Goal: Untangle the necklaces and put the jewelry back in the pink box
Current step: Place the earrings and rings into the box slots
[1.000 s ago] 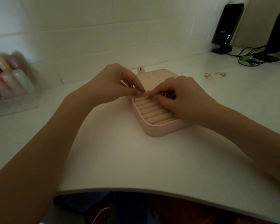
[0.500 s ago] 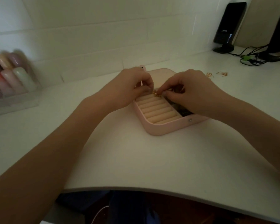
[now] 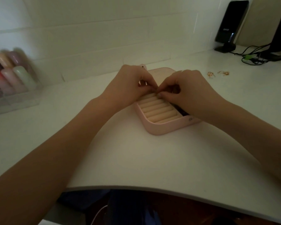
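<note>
On the white desk [image 3: 152,159], nearest the viewer, sits the open pink box [image 3: 159,129], its cream ring rolls [image 3: 157,109] showing. Over the box's far end, the left hand [image 3: 128,86] and right hand [image 3: 186,90] meet fingertip to fingertip, both pinching a tiny gold piece [image 3: 156,93] just above the rolls. Right of the box and farther back lie two gold jewelry bits [image 3: 217,73]. Left of the box stands a clear organizer [image 3: 15,101]. Beyond, right, a black speaker [image 3: 229,25] and cables [image 3: 253,57].
</note>
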The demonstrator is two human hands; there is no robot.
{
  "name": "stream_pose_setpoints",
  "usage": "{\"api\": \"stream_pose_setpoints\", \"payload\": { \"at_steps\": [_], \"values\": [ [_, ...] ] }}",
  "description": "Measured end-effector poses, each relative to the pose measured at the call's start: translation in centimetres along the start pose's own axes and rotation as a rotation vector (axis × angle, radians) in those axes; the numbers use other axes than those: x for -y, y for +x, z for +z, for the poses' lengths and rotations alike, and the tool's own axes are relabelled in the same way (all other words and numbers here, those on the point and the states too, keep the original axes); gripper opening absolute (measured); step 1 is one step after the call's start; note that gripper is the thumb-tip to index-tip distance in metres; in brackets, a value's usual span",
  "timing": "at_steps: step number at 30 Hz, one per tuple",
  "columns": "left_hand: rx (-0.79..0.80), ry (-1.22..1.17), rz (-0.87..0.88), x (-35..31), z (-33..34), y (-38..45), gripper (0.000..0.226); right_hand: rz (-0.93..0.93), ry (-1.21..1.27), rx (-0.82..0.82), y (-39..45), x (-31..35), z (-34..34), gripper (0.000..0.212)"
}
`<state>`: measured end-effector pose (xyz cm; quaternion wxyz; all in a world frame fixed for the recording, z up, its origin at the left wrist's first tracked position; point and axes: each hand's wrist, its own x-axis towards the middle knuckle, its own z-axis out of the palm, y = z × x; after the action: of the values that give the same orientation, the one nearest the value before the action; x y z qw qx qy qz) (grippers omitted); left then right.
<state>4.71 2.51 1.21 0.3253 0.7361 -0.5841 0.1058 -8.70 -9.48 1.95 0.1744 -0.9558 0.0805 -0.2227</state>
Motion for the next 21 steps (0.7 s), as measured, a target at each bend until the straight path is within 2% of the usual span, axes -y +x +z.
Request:
{"api": "stream_pose_setpoints", "payload": {
  "at_steps": [6, 11, 21],
  "values": [
    [0.014, -0.043, 0.001, 0.4, 0.2, -0.2, 0.020, -0.050, -0.139, 0.011, 0.1, 0.4, 0.0, 0.016],
    [0.062, -0.179, -0.070, 0.4, -0.4, -0.5, 0.035, -0.036, -0.062, -0.031, -0.1, 0.2, -0.1, 0.015],
    [0.094, -0.235, -0.134, 0.3, -0.9, -0.6, 0.038, -0.045, -0.044, -0.053, 0.0, 0.0, 0.0, 0.014]
  ]
}}
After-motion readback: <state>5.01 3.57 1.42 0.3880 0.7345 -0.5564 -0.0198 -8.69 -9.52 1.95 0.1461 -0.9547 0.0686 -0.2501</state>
